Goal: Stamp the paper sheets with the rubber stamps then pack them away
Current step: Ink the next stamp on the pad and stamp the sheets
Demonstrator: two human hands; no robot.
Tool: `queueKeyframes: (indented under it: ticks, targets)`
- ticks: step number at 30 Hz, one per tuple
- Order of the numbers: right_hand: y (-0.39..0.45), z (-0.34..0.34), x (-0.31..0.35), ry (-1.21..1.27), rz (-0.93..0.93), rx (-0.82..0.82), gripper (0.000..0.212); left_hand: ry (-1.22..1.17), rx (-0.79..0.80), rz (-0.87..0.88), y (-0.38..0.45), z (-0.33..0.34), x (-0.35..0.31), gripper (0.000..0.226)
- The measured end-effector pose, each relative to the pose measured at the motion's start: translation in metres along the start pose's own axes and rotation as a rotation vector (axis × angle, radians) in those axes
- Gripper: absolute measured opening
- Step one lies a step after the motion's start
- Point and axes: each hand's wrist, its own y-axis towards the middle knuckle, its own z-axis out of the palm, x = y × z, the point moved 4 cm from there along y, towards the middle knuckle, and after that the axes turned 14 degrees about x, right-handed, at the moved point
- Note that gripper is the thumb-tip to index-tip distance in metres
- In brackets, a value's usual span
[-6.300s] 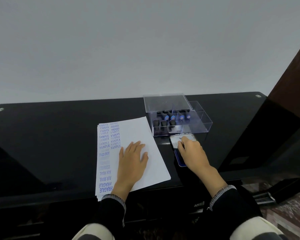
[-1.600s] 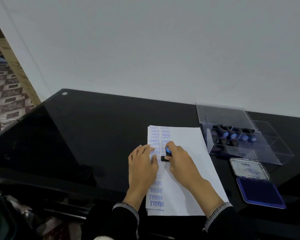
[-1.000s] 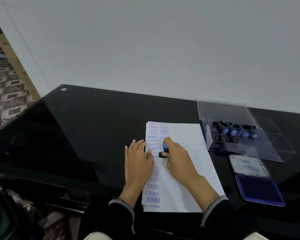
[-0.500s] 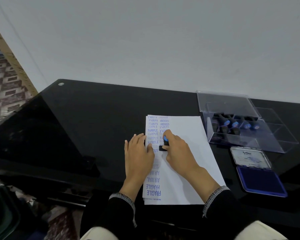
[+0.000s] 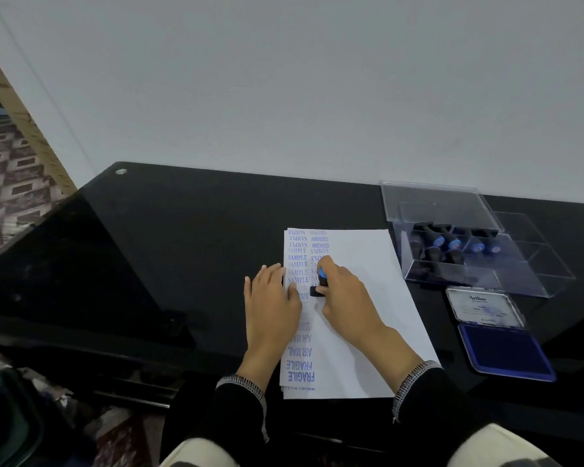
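A stack of white paper sheets (image 5: 368,298) lies on the black glass table (image 5: 182,251), with rows of blue stamped words down its left side. My right hand (image 5: 346,294) grips a small black rubber stamp with a blue top (image 5: 321,281) and holds its base down on the top sheet. My left hand (image 5: 272,301) lies flat with straight fingers on the paper's left edge. To the right, a clear plastic box (image 5: 533,281) holds several more blue-topped stamps (image 5: 452,246). An open blue ink pad (image 5: 504,352) sits in front of the box.
The box's clear lid (image 5: 432,200) lies against its back. A pale wall rises behind the table. The table's left edge drops to a patterned floor (image 5: 11,176). A dark object (image 5: 7,423) sits low at the bottom left.
Since the oldest frame my right hand has left the ink pad and brought the stamp to the paper. Over the last second the stamp has stayed pressed at almost the same spot; the camera shifted slightly.
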Motion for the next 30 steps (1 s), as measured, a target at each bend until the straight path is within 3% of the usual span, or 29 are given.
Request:
queueKeyframes:
  ticks: [6, 8, 13, 17, 30]
  targets:
    - [0.007, -0.005, -0.011, 0.161, 0.057, 0.073, 0.024, 0.006, 0.006, -0.007, 0.0, -0.002, -0.002, 0.043]
    - [0.01, -0.014, -0.021, 0.356, 0.127, 0.06, 0.017, 0.015, 0.009, -0.008, 0.0, -0.001, -0.001, 0.044]
    - [0.0, -0.03, -0.049, 0.898, 0.312, -0.165, 0.014, -0.003, 0.005, -0.01, 0.002, -0.001, 0.001, 0.042]
    - [-0.015, -0.027, -0.059, 1.259, 0.35, -0.267, 0.016, 0.015, 0.008, -0.015, 0.003, 0.0, 0.001, 0.042]
    - [-0.033, -0.023, -0.064, 1.471, 0.307, -0.405, 0.012, 0.005, -0.007, -0.005, 0.003, 0.001, 0.001, 0.036]
